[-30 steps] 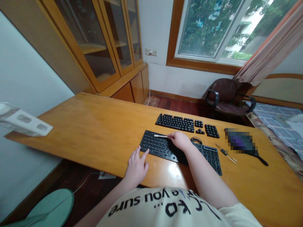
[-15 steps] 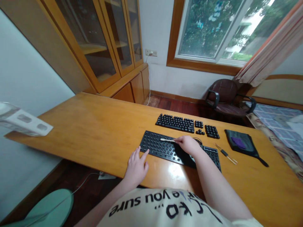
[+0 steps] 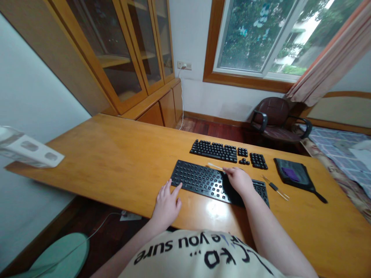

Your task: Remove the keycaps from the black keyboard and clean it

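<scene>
A black keyboard base with its keycaps off lies on the wooden desk. My left hand rests at its near left corner, fingers spread, fingertips on the edge. My right hand is above the right half of the base, pinching a thin white stick with a thicker tip, like a cotton swab. The tip points left, near the far edge of the base; whether it touches anything, I cannot tell. My right hand and forearm hide part of the base. Behind it, the removed black keycaps are laid out in keyboard order.
A wire keycap puller lies right of the base. Farther right is a dark pouch with a purple cloth on it. A white box-like object stands at the desk's left end. A brown armchair is beyond the desk.
My right hand has moved right and slightly away from me, carrying the white stick from over the key rows to the far edge of the base. My left hand stays put.
</scene>
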The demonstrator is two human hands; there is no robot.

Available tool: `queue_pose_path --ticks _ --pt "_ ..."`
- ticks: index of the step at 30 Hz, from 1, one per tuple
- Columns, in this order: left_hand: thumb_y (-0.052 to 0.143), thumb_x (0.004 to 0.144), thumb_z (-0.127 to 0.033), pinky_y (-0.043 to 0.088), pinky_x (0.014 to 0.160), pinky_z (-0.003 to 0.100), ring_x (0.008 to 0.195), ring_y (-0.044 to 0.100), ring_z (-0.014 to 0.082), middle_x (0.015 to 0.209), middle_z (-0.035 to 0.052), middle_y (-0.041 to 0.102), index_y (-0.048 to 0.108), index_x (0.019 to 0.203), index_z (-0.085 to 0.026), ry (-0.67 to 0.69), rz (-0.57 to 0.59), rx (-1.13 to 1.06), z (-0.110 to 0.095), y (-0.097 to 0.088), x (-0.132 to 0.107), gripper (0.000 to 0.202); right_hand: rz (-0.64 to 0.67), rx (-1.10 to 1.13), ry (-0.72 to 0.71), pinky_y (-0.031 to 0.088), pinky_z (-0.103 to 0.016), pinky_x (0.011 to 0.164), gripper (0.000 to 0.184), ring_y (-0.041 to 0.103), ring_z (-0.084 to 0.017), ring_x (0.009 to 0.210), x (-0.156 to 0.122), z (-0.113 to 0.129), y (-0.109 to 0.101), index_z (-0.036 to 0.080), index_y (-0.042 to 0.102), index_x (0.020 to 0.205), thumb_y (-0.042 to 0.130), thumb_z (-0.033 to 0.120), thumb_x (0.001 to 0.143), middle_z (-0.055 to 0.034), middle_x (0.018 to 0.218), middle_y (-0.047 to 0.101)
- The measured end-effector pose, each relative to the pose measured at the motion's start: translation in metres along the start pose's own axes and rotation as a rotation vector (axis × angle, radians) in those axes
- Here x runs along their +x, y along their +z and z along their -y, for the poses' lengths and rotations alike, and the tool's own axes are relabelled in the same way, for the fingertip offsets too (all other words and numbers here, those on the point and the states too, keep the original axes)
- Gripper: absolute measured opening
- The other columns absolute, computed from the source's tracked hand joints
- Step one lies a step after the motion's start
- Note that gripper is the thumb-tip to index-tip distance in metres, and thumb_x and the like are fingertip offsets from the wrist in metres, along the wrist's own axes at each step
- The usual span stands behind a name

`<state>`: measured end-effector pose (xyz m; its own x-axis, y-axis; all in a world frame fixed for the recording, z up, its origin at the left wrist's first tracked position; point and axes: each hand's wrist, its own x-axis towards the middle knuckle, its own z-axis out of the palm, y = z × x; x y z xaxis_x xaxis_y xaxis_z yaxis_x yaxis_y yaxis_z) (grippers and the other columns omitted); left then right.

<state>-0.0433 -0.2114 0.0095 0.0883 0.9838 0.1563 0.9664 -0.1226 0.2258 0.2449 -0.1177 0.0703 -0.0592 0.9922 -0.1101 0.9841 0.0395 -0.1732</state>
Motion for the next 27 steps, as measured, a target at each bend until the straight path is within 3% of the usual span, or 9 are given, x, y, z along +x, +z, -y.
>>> queue_pose_path --ticks 3,7,11,14,19,22,27 --pt "0.050 0.080 -0.018 0.033 0.101 0.046 0.125 0.038 0.0315 0.140 0.0126 0.037 0.046 0.131 -0.027 0.008 -0.004 -0.004 0.000 0.000 0.000 0.052 0.053 0.064 -0.071 0.046 -0.026 0.080 0.031 0.063 -0.019 0.096 -0.005 -0.006 -0.002 0.032 0.066 0.111 0.043 0.029 0.090 -0.0024 0.106 0.069" --pt "0.050 0.080 -0.018 0.033 0.101 0.046 0.125 0.037 0.0315 0.139 0.0132 0.037 0.046 0.131 -0.027 0.005 -0.004 -0.001 0.000 0.000 0.000 0.052 -0.008 0.045 0.075 0.047 -0.029 0.080 0.032 0.063 -0.022 0.099 -0.011 -0.020 -0.007 0.029 0.066 0.112 0.043 0.028 0.089 -0.0042 0.113 0.066" --pt "0.050 0.080 -0.018 0.034 0.100 0.046 0.125 0.037 0.0315 0.139 0.0132 0.036 0.046 0.131 -0.027 0.009 0.005 0.004 0.000 -0.001 0.000 0.052 0.115 0.151 -0.028 0.046 -0.027 0.083 0.029 0.063 -0.021 0.099 -0.015 -0.035 -0.010 0.031 0.068 0.107 0.049 0.030 0.086 -0.0014 0.108 0.069" --pt "0.050 0.080 -0.018 0.034 0.100 0.046 0.125 0.037 0.0320 0.139 0.0143 0.035 0.046 0.131 -0.027 0.012 0.001 0.012 0.000 0.000 0.000 0.051 0.025 0.056 0.133 0.048 -0.032 0.079 0.031 0.065 -0.024 0.095 -0.018 -0.047 -0.012 0.031 0.067 0.110 0.045 0.031 0.087 -0.0044 0.106 0.070" --pt "0.050 0.080 -0.018 0.034 0.100 0.046 0.125 0.037 0.0316 0.139 0.0140 0.036 0.046 0.131 -0.027 0.012 0.001 0.016 -0.001 -0.001 0.001 0.051 0.089 0.102 -0.002 0.047 -0.029 0.082 0.031 0.063 -0.022 0.098 -0.028 -0.062 -0.012 0.032 0.067 0.109 0.047 0.030 0.086 -0.0019 0.108 0.069" --pt "0.050 0.080 -0.018 0.033 0.100 0.046 0.125 0.037 0.0313 0.140 0.0130 0.036 0.046 0.131 -0.027 0.001 0.012 0.006 -0.001 -0.002 0.001 0.052 0.041 0.050 0.095 0.047 -0.031 0.082 0.033 0.064 -0.023 0.096 -0.034 -0.067 -0.011 0.031 0.067 0.111 0.045 0.027 0.086 -0.0044 0.108 0.069" --pt "0.050 0.080 -0.018 0.034 0.100 0.046 0.125 0.038 0.0312 0.139 0.0131 0.037 0.047 0.130 -0.027 -0.001 0.017 0.004 -0.002 -0.003 0.001 0.051 0.072 0.076 0.078 0.047 -0.030 0.084 0.034 0.062 -0.022 0.100 -0.042 -0.076 -0.013 0.032 0.066 0.112 0.045 0.025 0.085 -0.0024 0.110 0.068"
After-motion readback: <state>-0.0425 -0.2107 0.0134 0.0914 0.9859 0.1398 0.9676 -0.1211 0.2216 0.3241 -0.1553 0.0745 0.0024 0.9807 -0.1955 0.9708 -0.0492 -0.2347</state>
